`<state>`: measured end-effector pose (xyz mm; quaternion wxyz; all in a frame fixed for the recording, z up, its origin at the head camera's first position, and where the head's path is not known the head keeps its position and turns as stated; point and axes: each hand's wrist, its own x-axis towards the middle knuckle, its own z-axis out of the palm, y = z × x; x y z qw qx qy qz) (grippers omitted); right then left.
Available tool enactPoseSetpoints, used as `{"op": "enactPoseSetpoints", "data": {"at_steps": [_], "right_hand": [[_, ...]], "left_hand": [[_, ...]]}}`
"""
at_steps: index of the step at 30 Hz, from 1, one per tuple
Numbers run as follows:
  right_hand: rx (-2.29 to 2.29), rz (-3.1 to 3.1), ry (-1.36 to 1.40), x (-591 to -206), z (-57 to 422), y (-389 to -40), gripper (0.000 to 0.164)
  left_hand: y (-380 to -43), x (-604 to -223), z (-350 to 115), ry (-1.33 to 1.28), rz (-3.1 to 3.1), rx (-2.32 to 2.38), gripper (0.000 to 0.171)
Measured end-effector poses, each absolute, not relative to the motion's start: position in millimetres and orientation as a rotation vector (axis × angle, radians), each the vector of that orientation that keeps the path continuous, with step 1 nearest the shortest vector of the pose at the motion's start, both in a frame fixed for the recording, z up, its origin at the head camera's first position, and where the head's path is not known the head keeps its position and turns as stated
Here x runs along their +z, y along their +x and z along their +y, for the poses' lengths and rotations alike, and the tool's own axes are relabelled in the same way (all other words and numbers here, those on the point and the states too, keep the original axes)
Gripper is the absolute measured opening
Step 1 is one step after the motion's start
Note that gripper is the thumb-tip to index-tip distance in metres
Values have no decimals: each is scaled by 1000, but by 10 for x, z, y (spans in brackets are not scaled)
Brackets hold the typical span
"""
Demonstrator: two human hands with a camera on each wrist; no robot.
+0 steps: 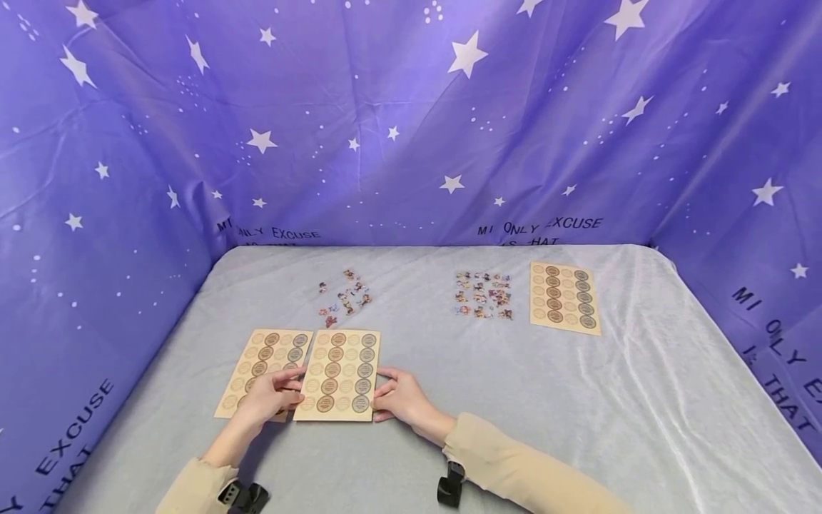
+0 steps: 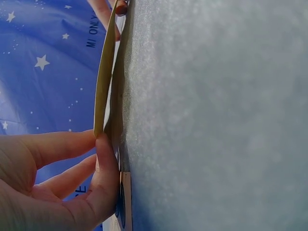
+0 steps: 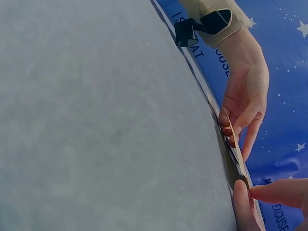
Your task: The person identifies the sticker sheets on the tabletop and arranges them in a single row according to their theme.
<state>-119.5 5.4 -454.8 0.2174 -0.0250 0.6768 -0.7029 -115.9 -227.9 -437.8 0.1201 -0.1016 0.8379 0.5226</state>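
A tan sheet of round stickers [image 1: 340, 375], with columns of pale, brown and grey circles, is held between both hands. My left hand [image 1: 266, 396] pinches its left edge; in the left wrist view thumb and finger meet on the bowed sheet [image 2: 102, 91], its edge lifted off the cloth. On the opposite edge my right hand [image 1: 403, 396] grips with the thumb below and fingers above. In the right wrist view the right hand's fingertips [image 3: 262, 190] nip the edge. Another tan sticker sheet [image 1: 240, 368] lies on the table under my left hand, partly hidden by it.
Small colourful cartoon stickers [image 1: 347, 300] lie scattered behind the held sheet. A neater block of similar stickers [image 1: 483, 294] sits further right, beside a third tan sticker sheet [image 1: 565, 298]. Grey cloth covers the table [image 1: 514, 378]; a purple star-print curtain [image 1: 411, 128] surrounds it.
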Motion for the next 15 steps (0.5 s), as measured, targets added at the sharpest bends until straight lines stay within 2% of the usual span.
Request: {"op": "enactPoseSetpoints", "data": {"at_steps": [10,15], "right_hand": [[-1897,1882,-103,-4525,83,-1221,57],[-1864,1864,-126,-4518,117,-1241,55]], "left_hand": [[-1162,-4391,-2288,-366,2468,1495,48],[-1157,-4392,-2314,-317,2477,1532,46]]}}
